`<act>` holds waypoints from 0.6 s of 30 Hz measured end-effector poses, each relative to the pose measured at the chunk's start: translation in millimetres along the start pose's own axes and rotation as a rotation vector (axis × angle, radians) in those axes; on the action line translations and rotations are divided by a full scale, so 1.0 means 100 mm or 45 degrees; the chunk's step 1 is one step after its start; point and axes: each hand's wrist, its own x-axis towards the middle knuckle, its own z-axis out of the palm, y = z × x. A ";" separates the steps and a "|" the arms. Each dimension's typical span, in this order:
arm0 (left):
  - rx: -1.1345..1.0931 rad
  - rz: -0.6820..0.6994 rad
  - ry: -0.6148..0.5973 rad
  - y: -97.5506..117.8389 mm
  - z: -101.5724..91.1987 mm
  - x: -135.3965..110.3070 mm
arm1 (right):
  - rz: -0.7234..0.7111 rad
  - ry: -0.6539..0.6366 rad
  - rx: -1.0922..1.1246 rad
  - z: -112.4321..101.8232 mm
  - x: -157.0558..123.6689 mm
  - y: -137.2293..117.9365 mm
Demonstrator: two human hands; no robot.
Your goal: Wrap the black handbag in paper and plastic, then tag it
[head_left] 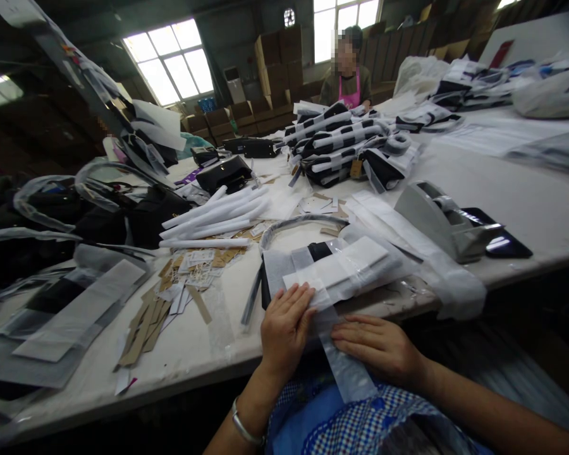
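My left hand (284,328) lies flat on a folded white piece wrapped in clear plastic (348,268) at the table's near edge, its fingers stretched out and pressing down. My right hand (377,347) rests flat beside it, fingers extended over a strip of clear plastic (344,366) that hangs off the table edge toward my lap. A black item (318,251) shows under the white layers. Neither hand grips anything.
A grey tape dispenser (443,218) and a black phone (502,237) sit at right. White paper rolls (215,218), cardboard strips (146,322), black bags (222,174) and black-and-white packed goods (346,148) cover the white table (540,202). Another person (348,76) works at the far end.
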 end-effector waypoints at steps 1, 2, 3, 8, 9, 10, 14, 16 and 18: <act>0.014 0.014 0.026 -0.01 0.03 -0.01 | 0.005 -0.004 -0.007 0.00 -0.01 0.00; 0.029 0.033 0.049 -0.01 0.06 -0.01 | 0.005 -0.005 -0.016 0.00 -0.02 0.00; 0.045 0.056 0.068 -0.02 0.07 -0.02 | -0.001 0.000 -0.027 0.00 -0.03 0.00; 0.136 0.143 0.165 -0.03 0.13 -0.03 | -0.052 0.012 -0.104 0.03 -0.07 -0.03; 0.153 0.153 0.175 -0.03 0.13 -0.03 | -0.054 0.003 -0.113 0.03 -0.07 -0.04; 0.170 0.162 0.183 -0.03 0.14 -0.03 | -0.056 -0.005 -0.121 0.03 -0.06 -0.06; 0.230 0.204 0.196 -0.02 0.16 -0.03 | -0.052 -0.018 -0.120 -0.01 0.00 -0.10; 0.256 0.228 0.201 -0.03 0.17 -0.04 | -0.046 -0.005 -0.108 -0.04 0.07 -0.09; 0.272 0.244 0.206 -0.04 0.17 -0.04 | -0.033 0.001 -0.104 -0.09 0.15 -0.06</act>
